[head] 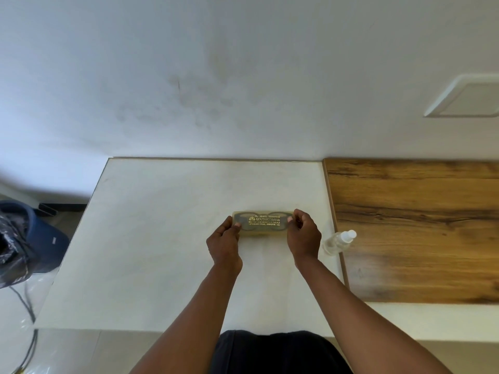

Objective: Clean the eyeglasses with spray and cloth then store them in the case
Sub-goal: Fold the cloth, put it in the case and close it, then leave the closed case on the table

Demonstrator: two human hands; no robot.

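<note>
Case [263, 224] lies closed on the white table [162, 238], long axis running 9 to 3 o'clock, glasses showing through its lid. Left hand [224, 245] pinches the 9 o'clock end, right hand [303, 238] the 3 o'clock end. Spray bottle [339, 242] lies nearest the right hand.

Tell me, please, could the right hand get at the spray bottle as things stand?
Probably yes: the spray bottle stands just right of the right hand with nothing between them, but that hand's fingers hold the case and must let go first.
</note>
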